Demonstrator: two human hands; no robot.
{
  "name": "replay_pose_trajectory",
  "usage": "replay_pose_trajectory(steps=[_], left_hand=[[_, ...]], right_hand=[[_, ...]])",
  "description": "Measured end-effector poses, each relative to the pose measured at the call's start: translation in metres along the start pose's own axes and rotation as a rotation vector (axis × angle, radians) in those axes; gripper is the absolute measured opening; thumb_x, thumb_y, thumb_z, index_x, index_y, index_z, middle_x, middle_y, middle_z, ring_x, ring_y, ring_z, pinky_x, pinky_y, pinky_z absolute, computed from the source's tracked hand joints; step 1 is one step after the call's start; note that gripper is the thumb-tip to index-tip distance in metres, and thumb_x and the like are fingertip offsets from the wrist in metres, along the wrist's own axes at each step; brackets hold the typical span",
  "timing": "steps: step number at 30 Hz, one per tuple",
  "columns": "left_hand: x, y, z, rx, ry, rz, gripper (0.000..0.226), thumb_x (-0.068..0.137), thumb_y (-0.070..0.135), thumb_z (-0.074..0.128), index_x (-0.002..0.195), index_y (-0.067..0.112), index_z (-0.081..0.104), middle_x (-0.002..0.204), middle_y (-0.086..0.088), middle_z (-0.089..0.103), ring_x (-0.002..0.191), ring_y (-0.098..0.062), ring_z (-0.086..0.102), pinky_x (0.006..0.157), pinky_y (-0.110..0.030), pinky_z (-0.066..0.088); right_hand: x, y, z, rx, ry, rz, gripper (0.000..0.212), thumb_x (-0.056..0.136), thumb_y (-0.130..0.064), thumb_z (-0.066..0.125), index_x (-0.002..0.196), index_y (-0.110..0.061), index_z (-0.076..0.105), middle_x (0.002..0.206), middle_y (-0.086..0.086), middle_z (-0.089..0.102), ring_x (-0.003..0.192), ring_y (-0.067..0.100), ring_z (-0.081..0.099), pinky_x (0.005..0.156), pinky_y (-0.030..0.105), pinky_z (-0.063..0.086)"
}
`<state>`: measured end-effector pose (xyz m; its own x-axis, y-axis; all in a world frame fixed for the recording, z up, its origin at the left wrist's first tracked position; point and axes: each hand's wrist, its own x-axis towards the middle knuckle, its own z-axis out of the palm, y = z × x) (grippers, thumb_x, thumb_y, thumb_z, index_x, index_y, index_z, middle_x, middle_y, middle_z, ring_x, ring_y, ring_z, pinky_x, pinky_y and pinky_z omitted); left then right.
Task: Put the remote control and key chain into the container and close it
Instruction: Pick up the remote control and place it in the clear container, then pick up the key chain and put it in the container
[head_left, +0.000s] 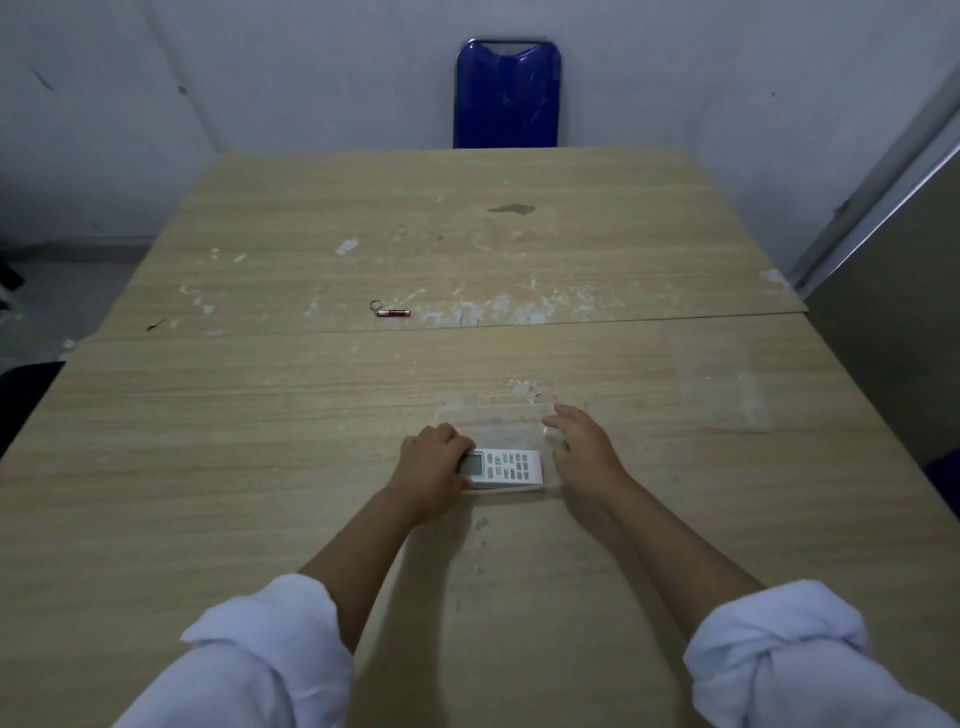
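A clear plastic container (493, 418) sits on the table in front of me. The white remote control (511, 466) lies sideways in its near part, screen end to the left. My left hand (431, 467) grips that screen end. My right hand (584, 441) rests against the container's right wall, fingers spread. The key chain (393, 311), a small red tube on a metal ring, lies farther out to the left on the table. A clear lid (719, 387) lies flat to the right of the container.
The wooden table (260, 426) is made of two joined tops with a seam across the middle. A blue chair (506, 93) stands behind the far edge. A grey panel (893, 338) borders the table's right side.
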<state>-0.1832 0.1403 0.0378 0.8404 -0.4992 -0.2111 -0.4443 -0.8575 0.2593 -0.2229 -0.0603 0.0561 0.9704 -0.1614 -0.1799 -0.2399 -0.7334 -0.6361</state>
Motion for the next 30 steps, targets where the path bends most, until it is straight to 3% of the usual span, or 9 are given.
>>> replay_pose_trajectory(steps=[9, 12, 17, 22, 27, 30], left_hand=[[0.001, -0.004, 0.000, -0.028, -0.050, 0.005, 0.045, 0.087, 0.030, 0.058, 0.131, 0.022, 0.050, 0.132, -0.007, 0.052, 0.120, -0.027, 0.044, 0.098, -0.043, 0.033], [0.000, -0.005, -0.003, -0.112, 0.023, 0.018, 0.040, 0.090, 0.024, 0.053, 0.130, 0.022, 0.051, 0.132, -0.006, 0.054, 0.121, -0.026, 0.046, 0.100, -0.043, 0.034], [0.013, -0.015, -0.022, -0.287, 0.172, 0.034, 0.034, 0.088, 0.012, 0.054, 0.122, 0.016, 0.058, 0.118, -0.009, 0.061, 0.108, -0.025, 0.054, 0.096, -0.042, 0.044], [0.044, -0.050, -0.041, -0.330, 0.255, -0.023, 0.032, 0.085, 0.012, 0.061, 0.117, 0.010, 0.061, 0.109, -0.014, 0.064, 0.100, -0.027, 0.057, 0.092, -0.037, 0.043], [0.081, -0.098, -0.051, -0.327, 0.261, -0.165, 0.037, 0.084, 0.009, 0.062, 0.121, 0.002, 0.058, 0.118, -0.022, 0.060, 0.112, -0.036, 0.054, 0.099, -0.039, 0.039], [0.107, -0.121, -0.054, -0.334, 0.268, -0.262, 0.047, 0.089, 0.013, 0.057, 0.132, -0.003, 0.045, 0.131, -0.027, 0.052, 0.124, -0.039, 0.045, 0.106, -0.041, 0.034]], right_hand=[[-0.001, -0.005, 0.003, 0.075, 0.046, 0.066, 0.035, 0.092, 0.004, 0.041, 0.122, -0.002, 0.058, 0.146, 0.011, 0.041, 0.133, 0.022, 0.040, 0.103, 0.019, 0.031], [0.004, -0.008, 0.002, 0.069, 0.064, 0.083, 0.032, 0.089, 0.006, 0.043, 0.113, -0.003, 0.060, 0.134, 0.013, 0.048, 0.121, 0.023, 0.049, 0.093, 0.019, 0.036], [0.029, -0.012, -0.003, 0.038, 0.084, 0.113, 0.025, 0.086, 0.001, 0.048, 0.105, -0.005, 0.063, 0.120, 0.015, 0.056, 0.105, 0.027, 0.057, 0.090, 0.032, 0.045], [0.064, -0.010, -0.003, 0.033, 0.076, 0.125, 0.027, 0.087, -0.001, 0.049, 0.111, -0.004, 0.062, 0.119, 0.016, 0.062, 0.108, 0.028, 0.058, 0.093, 0.034, 0.046], [0.101, -0.004, 0.004, 0.028, -0.017, 0.127, 0.039, 0.094, -0.010, 0.047, 0.132, 0.000, 0.049, 0.145, 0.019, 0.044, 0.131, 0.029, 0.045, 0.109, 0.036, 0.036], [0.123, 0.004, 0.008, -0.099, -0.161, 0.129, 0.050, 0.096, -0.023, 0.046, 0.144, -0.010, 0.034, 0.159, 0.014, 0.015, 0.147, 0.030, 0.014, 0.120, 0.043, 0.018]])
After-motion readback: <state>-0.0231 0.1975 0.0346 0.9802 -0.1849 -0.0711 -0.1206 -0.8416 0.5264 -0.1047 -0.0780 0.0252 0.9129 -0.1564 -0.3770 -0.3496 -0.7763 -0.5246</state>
